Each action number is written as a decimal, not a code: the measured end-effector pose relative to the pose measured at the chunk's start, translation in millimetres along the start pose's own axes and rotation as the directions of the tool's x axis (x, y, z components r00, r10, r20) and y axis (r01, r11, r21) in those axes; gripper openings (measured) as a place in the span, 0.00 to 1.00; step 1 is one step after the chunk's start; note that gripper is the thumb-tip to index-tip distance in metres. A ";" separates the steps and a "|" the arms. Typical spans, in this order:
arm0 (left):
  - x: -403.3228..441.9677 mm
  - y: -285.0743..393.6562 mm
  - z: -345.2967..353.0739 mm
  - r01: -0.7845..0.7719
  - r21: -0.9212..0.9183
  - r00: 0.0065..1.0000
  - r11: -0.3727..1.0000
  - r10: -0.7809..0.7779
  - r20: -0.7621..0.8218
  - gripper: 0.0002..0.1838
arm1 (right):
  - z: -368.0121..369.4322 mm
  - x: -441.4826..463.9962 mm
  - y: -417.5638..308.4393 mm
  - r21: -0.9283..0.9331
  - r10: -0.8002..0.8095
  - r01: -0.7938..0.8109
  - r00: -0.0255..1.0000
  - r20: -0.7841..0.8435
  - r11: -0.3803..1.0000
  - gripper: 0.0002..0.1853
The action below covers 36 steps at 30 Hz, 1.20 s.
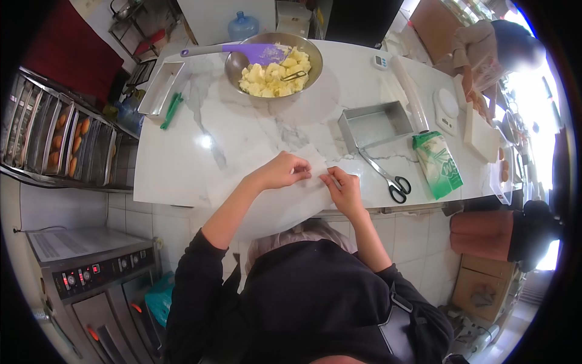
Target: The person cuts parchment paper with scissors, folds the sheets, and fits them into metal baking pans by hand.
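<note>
A thin white sheet of paper [280, 209] lies at the table's front edge and hangs down over it towards my apron. My left hand [284, 170] pinches the paper's upper part between thumb and fingers. Close by on the right, my right hand [343, 189] also has its fingertips closed on the sheet. Scissors [383, 173] with black handles rest to the right of that hand, blades slightly over the rim of a rectangular metal tin [377, 126]. Beside them lies a green and white packet [438, 165].
At the back, a metal bowl [235, 71] holds yellow chunks and a purple tool [257, 53]. A long tin [162, 90] and green tongs [172, 110] are left. A roll [410, 91], timer [379, 62] and scale [446, 104] stand right, near another person [479, 51].
</note>
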<state>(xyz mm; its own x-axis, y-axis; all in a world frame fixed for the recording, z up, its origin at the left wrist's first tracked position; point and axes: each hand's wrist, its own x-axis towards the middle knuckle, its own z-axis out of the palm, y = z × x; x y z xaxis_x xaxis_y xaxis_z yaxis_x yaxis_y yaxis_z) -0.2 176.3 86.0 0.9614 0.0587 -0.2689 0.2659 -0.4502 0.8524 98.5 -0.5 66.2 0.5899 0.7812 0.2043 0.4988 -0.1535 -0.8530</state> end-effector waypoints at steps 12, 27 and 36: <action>24.8 -27.7 62.9 0.126 0.560 0.792 0.819 0.257 -0.554 0.17 | 28.6 7.0 57.6 -0.091 0.164 -0.182 0.971 -0.176 0.979 0.08; -0.1 -55.8 124.1 0.246 0.571 0.850 0.783 0.109 -0.515 0.36 | 31.6 0.6 91.6 -0.257 0.218 -0.254 0.963 -0.160 0.932 0.05; -7.4 -43.9 113.6 0.200 0.460 0.882 0.865 0.046 -0.470 0.43 | 23.9 9.9 80.4 -0.157 0.332 -0.350 0.934 -0.128 0.924 0.07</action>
<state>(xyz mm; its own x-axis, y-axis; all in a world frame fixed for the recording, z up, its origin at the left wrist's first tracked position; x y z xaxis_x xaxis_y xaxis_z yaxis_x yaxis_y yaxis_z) -27.1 94.4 -0.3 0.8931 0.4498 0.0129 0.3896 -0.7873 0.4778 129.3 9.3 -11.9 0.7982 0.6016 -0.0311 0.3539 -0.5101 -0.7839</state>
